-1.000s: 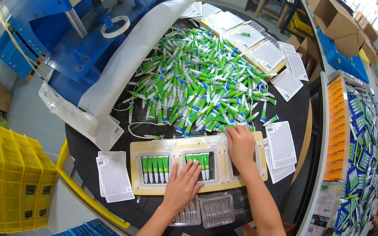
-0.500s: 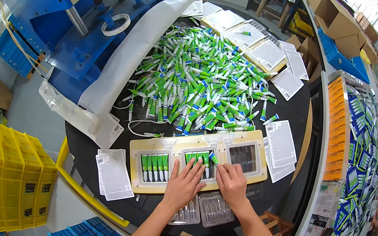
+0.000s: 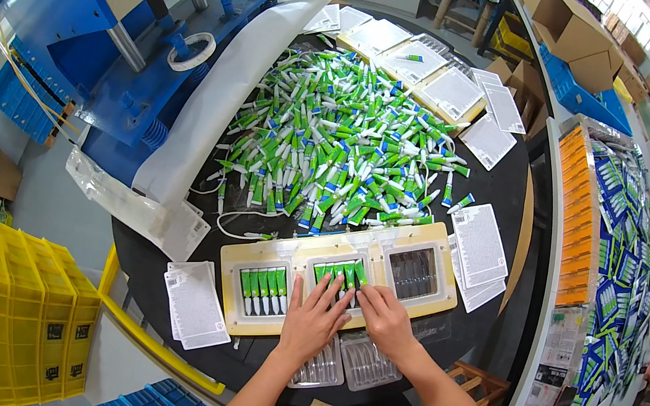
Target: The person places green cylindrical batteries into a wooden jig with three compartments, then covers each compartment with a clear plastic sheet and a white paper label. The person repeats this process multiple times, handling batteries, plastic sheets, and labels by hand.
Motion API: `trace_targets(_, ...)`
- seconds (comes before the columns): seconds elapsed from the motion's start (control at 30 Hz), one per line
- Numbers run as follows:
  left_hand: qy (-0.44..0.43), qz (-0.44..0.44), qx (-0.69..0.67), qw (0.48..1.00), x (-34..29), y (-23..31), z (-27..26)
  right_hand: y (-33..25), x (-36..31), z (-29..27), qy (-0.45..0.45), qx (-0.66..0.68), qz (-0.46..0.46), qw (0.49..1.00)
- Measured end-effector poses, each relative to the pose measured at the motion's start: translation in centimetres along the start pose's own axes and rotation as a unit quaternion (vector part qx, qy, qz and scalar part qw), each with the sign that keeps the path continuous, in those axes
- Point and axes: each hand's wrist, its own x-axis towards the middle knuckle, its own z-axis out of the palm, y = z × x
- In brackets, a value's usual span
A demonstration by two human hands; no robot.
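Note:
In front of me lies a pale yellow frame (image 3: 228, 274) with three windows holding clear blister trays. A row of several green-and-white tubes (image 3: 265, 286) fills its left window. My left hand (image 3: 311, 321) rests over the middle window, fingers outstretched across the tubes there. At that window's right side, my right hand (image 3: 388, 324) has its fingers closed on the lower part of a green-and-white tube (image 3: 361, 272), lying beside the others. The fingers partly hide these tubes. The right window's blister tray (image 3: 413, 271) has no tubes in it.
Beyond the frame spreads a large heap of tubes (image 3: 344, 137). Printed white cards (image 3: 196, 304) lie on both sides. Clear blister trays (image 3: 369, 362) sit at the near table edge. A second frame (image 3: 452, 94) is at the back, a blue machine (image 3: 128, 97) far left.
The tube in my right hand has gone down into the middle window beside the others, its blue end no longer sticking up. My right hand has shifted slightly left; the left stays over the tubes.

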Motion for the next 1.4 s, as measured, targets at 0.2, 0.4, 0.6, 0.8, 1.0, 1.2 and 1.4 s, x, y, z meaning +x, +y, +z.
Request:
trace_targets(0.2, -0.001, -0.004, -0.017, 1.0, 0.0, 0.0, -0.2, -0.6, 0.2, -0.3, -0.037, 0.114, 0.081, 0.989)
trace_targets(0.4, 0.081, -0.042, -0.115, 0.989, 3.8, -2.2, -2.3, 4.2, 6.4, -3.2, -0.267, 0.175, 0.16, 0.934)
trace_targets(0.6, 0.142, -0.114, -0.082, 0.98, 15.2, -8.1, -0.5, 10.6, 13.1, 1.2, -0.122, -0.048, 0.18, 0.975)
trace_targets(0.8, 0.023, -0.115, -0.136, 0.984, 18.5, -10.0, -0.1, 12.3, 12.6, 3.3, -0.065, 0.045, 0.169, 0.982)
trace_targets(1.0, 0.095, -0.236, -0.465, 0.848, 11.4, -3.3, -3.5, 8.7, 6.1, -4.0, 0.055, 0.157, 0.284, 0.944)
trace_targets(1.2, 0.167, -0.208, -0.48, 0.836, 7.1, 5.0, -1.0, 6.6, -1.4, -4.7, 0.074, 0.067, 0.178, 0.979)
trace_targets(1.4, 0.207, -0.01, -0.157, 0.966, 7.3, 7.1, 1.4, 6.8, -2.2, -2.3, 0.104, -0.003, 0.112, 0.988)
